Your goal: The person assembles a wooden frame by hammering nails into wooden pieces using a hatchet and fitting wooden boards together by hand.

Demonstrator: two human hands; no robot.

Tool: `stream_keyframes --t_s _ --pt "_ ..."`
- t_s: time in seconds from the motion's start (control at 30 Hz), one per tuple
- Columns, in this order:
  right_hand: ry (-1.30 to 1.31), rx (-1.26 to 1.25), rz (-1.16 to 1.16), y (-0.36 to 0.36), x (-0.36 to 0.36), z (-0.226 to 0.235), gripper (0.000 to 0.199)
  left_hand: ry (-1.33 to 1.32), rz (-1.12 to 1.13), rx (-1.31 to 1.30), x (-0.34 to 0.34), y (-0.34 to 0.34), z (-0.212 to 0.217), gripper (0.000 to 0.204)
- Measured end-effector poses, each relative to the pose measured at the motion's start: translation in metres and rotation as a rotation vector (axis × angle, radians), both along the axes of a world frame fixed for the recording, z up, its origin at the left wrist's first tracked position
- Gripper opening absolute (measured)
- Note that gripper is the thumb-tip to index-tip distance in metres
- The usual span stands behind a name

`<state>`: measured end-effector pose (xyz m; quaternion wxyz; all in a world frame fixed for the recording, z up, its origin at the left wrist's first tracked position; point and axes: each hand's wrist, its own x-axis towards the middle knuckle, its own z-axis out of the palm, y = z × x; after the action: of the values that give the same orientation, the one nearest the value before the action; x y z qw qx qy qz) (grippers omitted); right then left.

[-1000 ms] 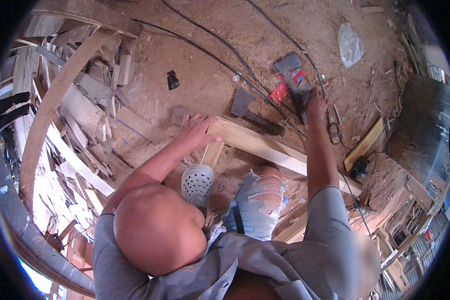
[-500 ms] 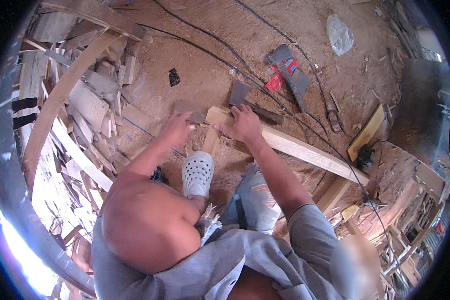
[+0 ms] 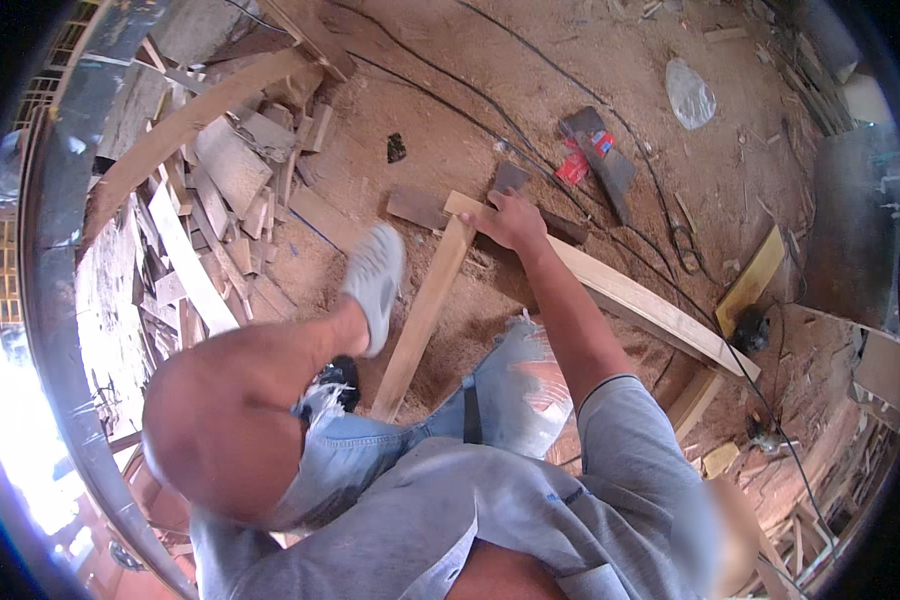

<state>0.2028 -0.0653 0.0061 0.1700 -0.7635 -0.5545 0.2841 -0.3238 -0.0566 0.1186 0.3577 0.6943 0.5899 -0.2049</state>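
My right hand [image 3: 515, 221] is closed over the far end of a long pale wooden beam [image 3: 650, 310], its thumb toward the corner where a second piece of timber meets it. This wooden plank [image 3: 420, 325] runs from that corner back toward my legs. Under the corner lies a dark wooden board [image 3: 417, 207], partly covered. My left hand is out of view. My foot in a white clog [image 3: 375, 285] is just left of the plank, blurred as if moving.
Offcuts [image 3: 235, 165] are heaped at the left beside a long curved board [image 3: 185, 130]. Black cables [image 3: 530, 155] cross the sawdust-covered ground. Beyond my hand lie dark blocks with a red packet [image 3: 572, 168]. A yellowish board [image 3: 750, 280] and a clear plastic bag [image 3: 690, 94] are at the right.
My left hand has left the corner and gone out of view. The clogged foot has lifted off the plank and swung left, uncovering it. My right hand stays on the corner.
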Motion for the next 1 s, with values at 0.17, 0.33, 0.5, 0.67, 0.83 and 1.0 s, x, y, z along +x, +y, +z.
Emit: stream_keyframes --t_s 0.17,0.33,0.5,0.67,0.83,1.0 --pt "0.016 -0.012 0.031 0.002 0.001 -0.002 0.081 -0.071 0.011 -0.082 -0.018 0.005 -0.010 0.062" --pt "0.066 -0.001 0.021 0.008 0.005 -0.002 0.076 -0.324 0.052 -0.339 0.024 0.023 -0.066 0.081" --pt "0.171 -0.179 0.065 0.036 0.017 -0.006 0.085 -0.708 0.338 -0.761 0.149 0.014 -0.180 0.101" --pt "0.299 -0.390 0.043 0.085 0.014 -0.032 0.084 -0.707 0.447 -0.738 0.175 -0.007 -0.218 0.110" --pt "0.495 -0.614 0.130 0.128 0.010 -0.067 0.079 -0.706 0.371 -0.707 0.170 -0.007 -0.210 0.113" --pt "0.676 -0.945 0.108 0.134 0.018 -0.084 0.078 -0.697 0.311 -0.705 0.175 0.000 -0.192 0.111"
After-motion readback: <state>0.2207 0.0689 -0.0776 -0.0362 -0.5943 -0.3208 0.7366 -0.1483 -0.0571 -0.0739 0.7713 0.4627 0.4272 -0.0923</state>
